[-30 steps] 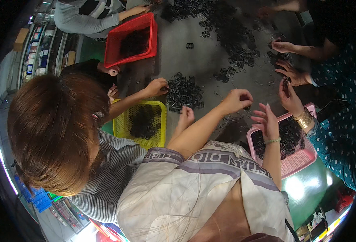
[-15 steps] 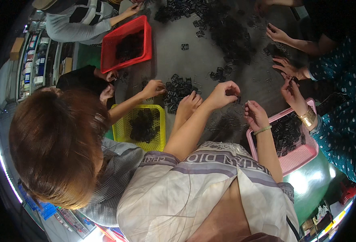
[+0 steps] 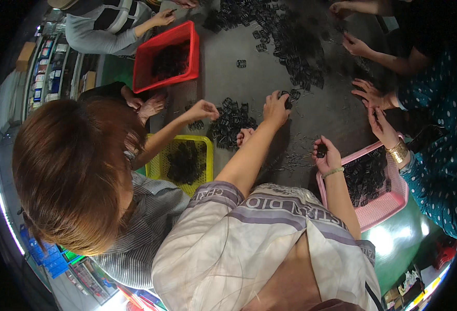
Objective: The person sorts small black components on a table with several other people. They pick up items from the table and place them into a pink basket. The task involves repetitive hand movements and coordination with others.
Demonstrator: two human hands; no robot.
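My left hand [image 3: 276,110] reaches forward over the grey table to a small cluster of black frame-shaped pieces [image 3: 294,95]. Its fingers are curled round at least one piece. Nearer to me, my right hand [image 3: 329,158] is closed with a small black frame-shaped piece [image 3: 321,150] at its fingers and palm. Thin wire-like metal bits [image 3: 292,158] lie scattered between my hands. Left of my left hand is a heap of black frame-shaped pieces [image 3: 228,115], where a co-worker's hands are busy.
A yellow basket [image 3: 209,160] and a red basket [image 3: 166,79] stand on the left, a pink basket [image 3: 378,211] at right; all hold black pieces. A large black heap [image 3: 295,52] spreads at the back. Co-workers' arms come in from both sides; one co-worker [image 3: 73,176] sits close on my left.
My left hand has moved forward and left, away from my right hand, to the small cluster of pieces. The right hand has dropped slightly, and a black piece now shows in it.
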